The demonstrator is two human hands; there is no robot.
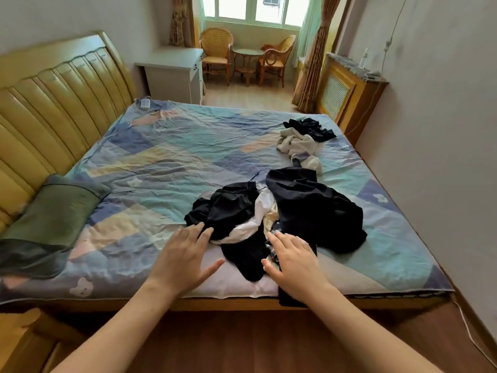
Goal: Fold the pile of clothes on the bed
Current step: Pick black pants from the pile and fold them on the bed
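A loose pile of black and white clothes [295,211] lies near the front edge of the bed [166,157], which has a patchwork sheet. A second, smaller heap of black and cream clothes [301,141] sits farther back on the right. My left hand [185,254] hovers flat, fingers spread, at the pile's left edge, fingertips by a black garment. Over the pile's near edge is my right hand [290,262], fingers apart, above a black piece that hangs over the bed's front edge. Neither hand grips anything.
A green pillow [51,211] lies at the left by the padded yellow headboard [53,98]. A white desk [174,74], wicker chairs [217,52] and a small round table stand beyond the bed. A radiator cover [347,95] and wall flank the right side.
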